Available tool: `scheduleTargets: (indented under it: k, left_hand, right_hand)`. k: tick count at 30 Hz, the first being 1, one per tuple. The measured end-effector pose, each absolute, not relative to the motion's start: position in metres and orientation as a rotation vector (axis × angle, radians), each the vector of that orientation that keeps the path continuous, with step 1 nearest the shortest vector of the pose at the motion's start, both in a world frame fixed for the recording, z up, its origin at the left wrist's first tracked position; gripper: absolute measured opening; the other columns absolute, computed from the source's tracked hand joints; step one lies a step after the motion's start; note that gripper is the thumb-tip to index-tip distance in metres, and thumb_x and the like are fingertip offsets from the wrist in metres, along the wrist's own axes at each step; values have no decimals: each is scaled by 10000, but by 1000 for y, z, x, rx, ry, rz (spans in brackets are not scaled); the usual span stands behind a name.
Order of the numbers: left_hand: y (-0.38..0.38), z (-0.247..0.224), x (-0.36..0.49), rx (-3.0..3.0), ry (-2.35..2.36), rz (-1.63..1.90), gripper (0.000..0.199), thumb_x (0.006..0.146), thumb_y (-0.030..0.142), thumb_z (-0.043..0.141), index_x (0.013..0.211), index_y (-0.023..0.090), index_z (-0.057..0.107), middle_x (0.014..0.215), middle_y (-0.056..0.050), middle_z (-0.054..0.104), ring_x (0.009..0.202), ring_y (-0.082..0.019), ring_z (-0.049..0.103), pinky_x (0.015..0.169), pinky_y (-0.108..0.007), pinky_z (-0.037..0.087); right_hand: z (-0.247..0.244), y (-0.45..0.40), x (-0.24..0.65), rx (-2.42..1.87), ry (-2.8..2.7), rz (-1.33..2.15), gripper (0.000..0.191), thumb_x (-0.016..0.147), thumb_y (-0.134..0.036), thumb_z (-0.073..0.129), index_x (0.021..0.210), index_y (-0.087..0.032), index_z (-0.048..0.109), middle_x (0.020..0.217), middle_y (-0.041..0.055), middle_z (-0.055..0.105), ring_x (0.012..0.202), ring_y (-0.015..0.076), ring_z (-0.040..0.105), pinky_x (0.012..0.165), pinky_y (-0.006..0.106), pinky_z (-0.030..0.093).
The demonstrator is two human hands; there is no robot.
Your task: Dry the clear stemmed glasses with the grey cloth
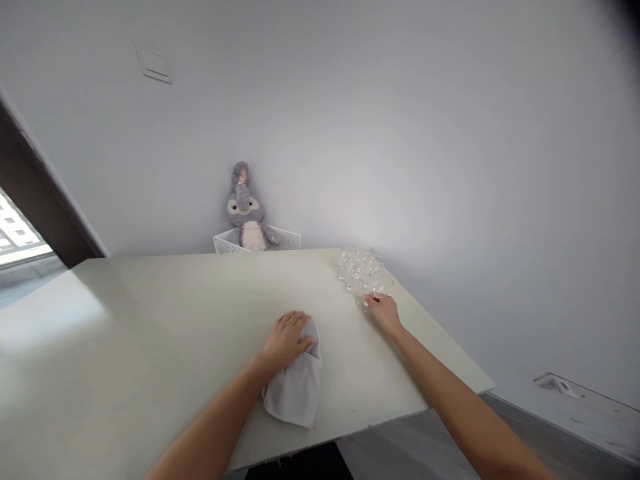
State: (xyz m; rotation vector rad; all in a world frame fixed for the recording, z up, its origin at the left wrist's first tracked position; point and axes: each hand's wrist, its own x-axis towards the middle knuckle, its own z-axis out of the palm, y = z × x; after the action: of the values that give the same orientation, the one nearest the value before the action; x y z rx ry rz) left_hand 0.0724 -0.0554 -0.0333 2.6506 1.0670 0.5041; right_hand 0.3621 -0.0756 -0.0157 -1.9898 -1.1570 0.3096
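Smooth, pale tabletop [200,320] spreads beneath and around the fingers, giving both hands a level support. Nearest, a light grey cloth [295,393] trails back from under the left hand [284,341], its wide end toward the person. Those fingers lie extended and lightly apart, the thumb out across the fabric, probably to keep it from sliding. Farther out, the right hand [386,313] has its thumb and fingertips drawn together, apparently pinching the edge of a clear glass [362,305]; so small a grip likely suits something thin and slippery. Just beyond those fingertips, more clear glasses [357,263] stand bunched near the table's far corner, perhaps to save room. Well beyond the left fingers, a plush toy [243,207] sits upright, seemingly propped by its white basket [289,241] and the wall [400,133].
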Motion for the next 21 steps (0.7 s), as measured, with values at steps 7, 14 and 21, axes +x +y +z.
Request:
scheduleTargets:
  k: [7, 14, 21]
  left_hand:
    - [-54, -33, 70, 2606, 1072, 526, 542, 786, 402, 437, 1285, 223, 326, 1291, -46, 426, 1199, -212, 337, 1005, -369, 236]
    - [-54, -29, 69, 2592, 1098, 528, 529, 784, 356, 425, 1285, 217, 327, 1272, -45, 439, 1180, -204, 356, 985, -354, 266]
    - [-45, -24, 62, 2552, 1300, 586, 449, 774, 206, 351, 1217, 210, 424, 1131, -75, 546, 1061, -229, 454, 881, -386, 346]
  right_hand:
    - [-27, -59, 381, -2103, -1118, 305, 273, 681, -387, 459, 550, -171, 564, 569, 25, 576, 525, 145, 510, 489, 228, 324]
    - [-25, -45, 380, -2112, -1112, 302, 244, 680, -365, 460, 560, -171, 546, 560, 17, 550, 539, 133, 488, 487, 219, 302]
    - [-29, -72, 379, -2037, -1078, 304, 283, 679, -344, 451, 869, -165, 560, 779, 35, 606, 644, 140, 526, 568, 230, 359]
